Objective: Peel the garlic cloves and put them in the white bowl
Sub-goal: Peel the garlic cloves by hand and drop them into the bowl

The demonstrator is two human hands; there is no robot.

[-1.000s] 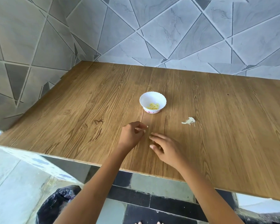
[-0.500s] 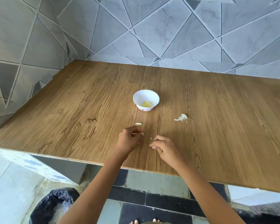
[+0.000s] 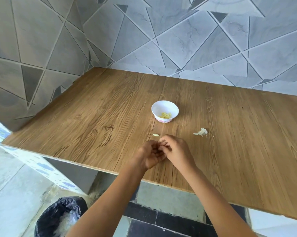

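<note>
A small white bowl (image 3: 165, 108) with peeled yellowish garlic in it stands mid-table. One pale garlic clove (image 3: 155, 134) lies loose on the wood just in front of the bowl. Directly below that clove my left hand (image 3: 149, 156) and my right hand (image 3: 177, 151) meet above the table. Their curled fingertips pinch a small garlic clove between them, and the fingers hide almost all of it.
A little heap of white garlic skin (image 3: 201, 132) lies to the right of my hands. The wooden table (image 3: 247, 142) ends in a front edge close to my wrists. A bin with a black bag (image 3: 58, 218) stands on the floor at lower left. Tiled walls close the back and left.
A clove that my left hand held has been left on the table. Both hands have come together, fingertips touching, and the view has tilted upward.
</note>
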